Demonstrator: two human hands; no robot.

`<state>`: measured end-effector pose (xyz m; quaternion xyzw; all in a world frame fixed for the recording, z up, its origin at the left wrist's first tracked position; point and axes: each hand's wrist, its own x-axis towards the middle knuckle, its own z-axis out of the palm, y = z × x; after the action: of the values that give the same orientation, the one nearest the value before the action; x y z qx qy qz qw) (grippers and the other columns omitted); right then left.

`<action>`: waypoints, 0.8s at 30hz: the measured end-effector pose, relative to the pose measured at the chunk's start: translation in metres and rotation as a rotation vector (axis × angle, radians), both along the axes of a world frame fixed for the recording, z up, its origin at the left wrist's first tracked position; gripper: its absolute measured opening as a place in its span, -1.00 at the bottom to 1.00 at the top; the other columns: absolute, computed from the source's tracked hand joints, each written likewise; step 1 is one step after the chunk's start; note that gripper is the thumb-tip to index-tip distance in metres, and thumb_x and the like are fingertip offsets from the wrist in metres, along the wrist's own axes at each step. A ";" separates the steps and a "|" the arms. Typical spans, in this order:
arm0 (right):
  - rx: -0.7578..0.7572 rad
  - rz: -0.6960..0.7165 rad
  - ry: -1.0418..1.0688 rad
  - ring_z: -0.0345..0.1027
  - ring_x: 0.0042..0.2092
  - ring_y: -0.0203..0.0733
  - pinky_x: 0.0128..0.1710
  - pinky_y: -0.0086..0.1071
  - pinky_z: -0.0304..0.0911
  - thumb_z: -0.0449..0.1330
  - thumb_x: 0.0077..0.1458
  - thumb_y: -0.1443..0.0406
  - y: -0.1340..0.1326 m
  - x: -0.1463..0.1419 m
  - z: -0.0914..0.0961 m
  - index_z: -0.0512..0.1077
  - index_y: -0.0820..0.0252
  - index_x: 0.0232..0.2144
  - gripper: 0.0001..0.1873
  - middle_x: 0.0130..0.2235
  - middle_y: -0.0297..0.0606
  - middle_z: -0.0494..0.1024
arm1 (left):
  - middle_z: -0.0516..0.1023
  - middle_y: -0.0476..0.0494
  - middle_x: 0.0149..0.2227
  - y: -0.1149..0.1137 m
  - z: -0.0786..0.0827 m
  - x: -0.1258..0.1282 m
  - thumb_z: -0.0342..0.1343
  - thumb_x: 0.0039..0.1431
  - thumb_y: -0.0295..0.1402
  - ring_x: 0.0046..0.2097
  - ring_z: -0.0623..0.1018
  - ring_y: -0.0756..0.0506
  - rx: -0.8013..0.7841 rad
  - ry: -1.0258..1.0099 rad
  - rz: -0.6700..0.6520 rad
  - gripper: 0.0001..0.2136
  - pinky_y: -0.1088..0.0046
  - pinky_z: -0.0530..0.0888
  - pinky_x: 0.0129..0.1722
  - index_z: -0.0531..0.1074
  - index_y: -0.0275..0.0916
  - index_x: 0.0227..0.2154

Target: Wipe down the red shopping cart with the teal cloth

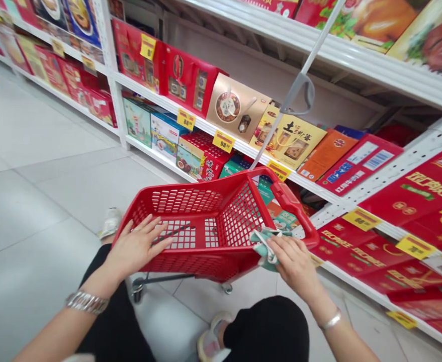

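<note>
A red plastic shopping basket on wheels [201, 259] stands on the floor in front of my knees, with perforated sides and nothing inside. My left hand [140, 246] lies on its near left rim, fingers spread over the edge. At the right end of the near rim, my right hand [292, 259] presses a folded green and white cloth [265, 246] against the red plastic. Part of the cloth is hidden under the fingers. From the basket's far right corner a grey pull rod [275, 125] rises at a slant, with a looped grip [299, 94] partway along it.
White store shelves [324, 193] run along the far side and right, close to the basket. They carry red gift boxes [190, 78], a gold box [238, 105] and yellow price tags [224, 142]. Grey floor tiles [35, 201] extend to the left. My shoes [213, 337] are beside the basket.
</note>
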<state>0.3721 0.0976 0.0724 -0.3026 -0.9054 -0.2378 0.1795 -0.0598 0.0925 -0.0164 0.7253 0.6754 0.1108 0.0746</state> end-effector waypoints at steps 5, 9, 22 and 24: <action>-0.087 -0.189 0.075 0.46 -0.01 -0.04 -0.02 -0.17 0.28 0.06 0.34 0.22 -0.007 0.069 0.037 0.44 0.15 0.05 -0.69 -0.03 -0.11 0.61 | 0.35 -0.19 0.31 0.006 -0.005 0.001 -0.09 0.26 0.10 0.38 0.24 -0.31 -0.003 -0.021 -0.061 -0.44 -0.09 0.18 0.32 0.48 -0.08 0.15; -0.090 -0.284 0.203 0.47 -0.08 0.00 -0.03 -0.14 0.31 0.03 0.34 0.15 -0.001 0.083 0.043 0.47 0.14 -0.10 -0.72 -0.12 -0.11 0.61 | 0.39 -0.19 0.29 0.009 -0.011 0.003 -0.12 0.25 0.13 0.36 0.28 -0.32 0.047 -0.045 -0.086 -0.41 -0.04 0.20 0.32 0.50 -0.09 0.12; 0.100 -0.343 0.295 0.37 -0.15 -0.07 0.08 -0.09 0.08 0.09 0.27 0.31 -0.024 -0.027 -0.019 0.42 0.16 -0.18 -0.87 -0.20 -0.18 0.58 | 0.44 -0.20 0.25 -0.005 0.002 0.017 -0.15 0.30 0.07 0.35 0.30 -0.28 -0.012 0.000 -0.050 -0.44 0.00 0.20 0.32 0.47 -0.10 0.16; 0.023 -0.295 0.298 0.37 -0.12 -0.06 0.09 -0.07 0.05 0.10 0.24 0.34 -0.026 -0.055 -0.033 0.42 0.18 -0.12 -0.83 -0.17 -0.17 0.58 | 0.42 -0.21 0.26 -0.010 0.001 0.021 -0.16 0.30 0.10 0.35 0.31 -0.30 -0.007 -0.011 -0.057 -0.41 -0.02 0.22 0.31 0.46 -0.13 0.17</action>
<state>0.3173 0.0716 0.0391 -0.4618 -0.8118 -0.2246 0.2782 -0.0383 0.0823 -0.0154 0.7432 0.6545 0.1102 0.0840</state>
